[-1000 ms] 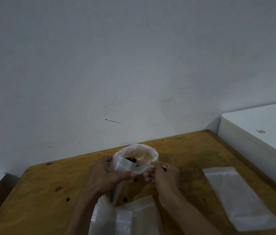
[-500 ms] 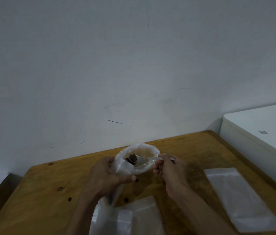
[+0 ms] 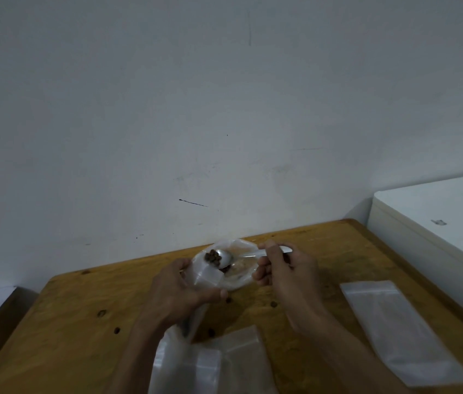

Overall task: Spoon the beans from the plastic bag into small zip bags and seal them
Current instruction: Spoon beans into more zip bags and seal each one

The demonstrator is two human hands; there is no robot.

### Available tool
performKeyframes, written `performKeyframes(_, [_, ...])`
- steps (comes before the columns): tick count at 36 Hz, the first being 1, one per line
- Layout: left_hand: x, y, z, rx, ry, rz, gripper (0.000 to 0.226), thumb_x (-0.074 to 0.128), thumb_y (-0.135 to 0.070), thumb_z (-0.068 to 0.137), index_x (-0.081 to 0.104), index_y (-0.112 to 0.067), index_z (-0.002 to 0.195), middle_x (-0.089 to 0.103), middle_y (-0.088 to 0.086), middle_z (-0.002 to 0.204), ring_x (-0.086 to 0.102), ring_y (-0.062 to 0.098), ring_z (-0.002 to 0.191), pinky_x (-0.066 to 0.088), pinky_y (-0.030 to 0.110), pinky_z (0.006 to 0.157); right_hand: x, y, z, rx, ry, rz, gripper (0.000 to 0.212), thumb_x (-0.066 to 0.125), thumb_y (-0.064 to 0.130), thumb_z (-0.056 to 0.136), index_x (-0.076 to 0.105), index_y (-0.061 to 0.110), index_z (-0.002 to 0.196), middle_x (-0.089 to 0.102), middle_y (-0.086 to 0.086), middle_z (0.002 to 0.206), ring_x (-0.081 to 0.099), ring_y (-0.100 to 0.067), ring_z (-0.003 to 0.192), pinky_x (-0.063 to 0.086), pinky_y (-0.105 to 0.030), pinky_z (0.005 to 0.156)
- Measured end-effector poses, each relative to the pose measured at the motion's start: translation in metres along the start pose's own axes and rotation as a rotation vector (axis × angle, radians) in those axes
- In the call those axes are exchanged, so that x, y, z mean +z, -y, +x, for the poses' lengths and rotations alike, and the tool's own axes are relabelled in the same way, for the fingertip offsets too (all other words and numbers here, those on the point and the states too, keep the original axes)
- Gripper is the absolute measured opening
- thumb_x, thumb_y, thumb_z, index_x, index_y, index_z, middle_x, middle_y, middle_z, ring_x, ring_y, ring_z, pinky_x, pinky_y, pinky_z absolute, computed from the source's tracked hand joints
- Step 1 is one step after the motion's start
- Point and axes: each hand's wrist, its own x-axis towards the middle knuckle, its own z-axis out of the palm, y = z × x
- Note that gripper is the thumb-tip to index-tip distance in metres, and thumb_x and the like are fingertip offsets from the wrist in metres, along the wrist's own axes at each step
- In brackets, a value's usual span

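My left hand [image 3: 176, 294] has its grip curled round a small clear plastic zip bag [image 3: 206, 275], thumb pinching the front near its mouth and holding it up off the worn orange-brown wooden bench [image 3: 62, 322]. Just behind it sits the bigger crumpled clear plastic bag [image 3: 239, 268], mouth open toward me, with what looks like a few dark beans left down inside — hard to be sure through the plastic.

My right hand [image 3: 284, 268] has its grip pinched on the handle of a shiny metal spoon [image 3: 226, 257]. The spoon lies roughly level, long axis running left-right, handle to the right and bowl pointing left over the bags' mouths. In the bowl is a little heap of dark brown beans [image 3: 212, 256], right about over the small bag's opening.

Around that: a flat empty clear zip bag [image 3: 400, 336] lies on the bench to my right, well apart, long axis running away from me. More flat clear bags [image 3: 219, 362] sit overlapped at the near edge between my forearms — my left wrist covers part of them. A white cabinet-like surface [image 3: 437, 211] stands past the right edge of the bench, and a plain scuffed white wall [image 3: 224, 109] is behind it all.
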Motion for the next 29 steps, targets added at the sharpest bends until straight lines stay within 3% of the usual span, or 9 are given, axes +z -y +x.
performKeyframes(2, [-0.001, 0.0, -0.001, 0.018, 0.001, -0.019, 0.115, 0.097, -0.048, 0.047, 0.045, -0.018, 0.145, 0.054, 0.002, 0.139, 0.054, 0.02, 0.117, 0.055, 0.032, 0.087, 0.002, 0.005, -0.004, -0.126, 0.077, -0.149, 0.021, 0.053, 0.023, 0.103, 0.069, 0.016, 0.092, 0.069, -0.01, 0.068, 0.068, -0.017, 0.058, 0.054, -0.025, 0.054])
performKeyframes(5, [-0.004, -0.001, -0.004, 0.063, -0.016, -0.038, 0.111, 0.096, -0.047, 0.049, 0.045, -0.019, 0.144, 0.053, -0.002, 0.135, 0.051, 0.013, 0.11, 0.046, 0.017, 0.071, 0.005, 0.01, -0.006, -0.322, 0.147, -0.364, 0.02, 0.054, 0.028, 0.102, 0.071, 0.02, 0.098, 0.069, -0.001, 0.066, 0.067, -0.009, 0.059, 0.058, -0.032, 0.058])
performKeyframes(10, [-0.014, -0.002, -0.011, 0.12, -0.081, -0.117, 0.095, 0.096, -0.051, 0.048, 0.049, -0.033, 0.128, 0.057, -0.018, 0.114, 0.055, 0.0, 0.098, 0.048, 0.021, 0.073, 0.008, 0.023, -0.013, -0.536, 0.163, -0.381, 0.025, 0.052, 0.033, 0.1, 0.071, 0.017, 0.104, 0.067, 0.007, 0.066, 0.067, -0.009, 0.062, 0.057, -0.031, 0.056])
performKeyframes(16, [-0.029, 0.0, -0.022, 0.186, -0.171, -0.203, 0.107, 0.089, -0.071, 0.038, 0.048, -0.034, 0.13, 0.059, -0.012, 0.126, 0.058, 0.012, 0.116, 0.056, 0.035, 0.091, 0.001, 0.035, -0.015, -0.505, 0.019, -0.251, 0.023, 0.051, 0.031, 0.1, 0.07, 0.019, 0.102, 0.068, 0.002, 0.065, 0.068, -0.011, 0.061, 0.058, -0.028, 0.057])
performKeyframes(20, [-0.037, -0.01, -0.032, 0.314, -0.28, -0.309, 0.092, 0.095, -0.054, 0.051, 0.05, -0.028, 0.128, 0.062, -0.009, 0.118, 0.063, 0.007, 0.108, 0.056, 0.021, 0.079, -0.011, 0.03, -0.011, -0.429, -0.066, -0.226, 0.018, 0.053, 0.022, 0.102, 0.07, 0.018, 0.098, 0.068, -0.001, 0.064, 0.067, -0.012, 0.06, 0.058, -0.031, 0.056])
performKeyframes(25, [-0.043, -0.02, -0.039, 0.386, -0.35, -0.46, 0.092, 0.086, -0.052, 0.052, 0.049, -0.025, 0.132, 0.064, -0.005, 0.119, 0.066, 0.009, 0.106, 0.059, 0.027, 0.081, -0.022, 0.01, -0.008, -0.399, -0.099, -0.328, 0.021, 0.052, 0.022, 0.103, 0.068, 0.021, 0.089, 0.068, 0.004, 0.063, 0.066, -0.011, 0.058, 0.059, -0.038, 0.058])
performKeyframes(29, [-0.043, -0.022, -0.039, 0.399, -0.365, -0.483, 0.096, 0.086, -0.051, 0.052, 0.046, -0.023, 0.136, 0.062, -0.007, 0.123, 0.065, 0.011, 0.111, 0.059, 0.033, 0.088, -0.028, -0.004, -0.009, -0.423, -0.093, -0.386, 0.022, 0.054, 0.019, 0.102, 0.066, 0.026, 0.084, 0.067, 0.005, 0.063, 0.064, -0.008, 0.056, 0.052, -0.023, 0.052])
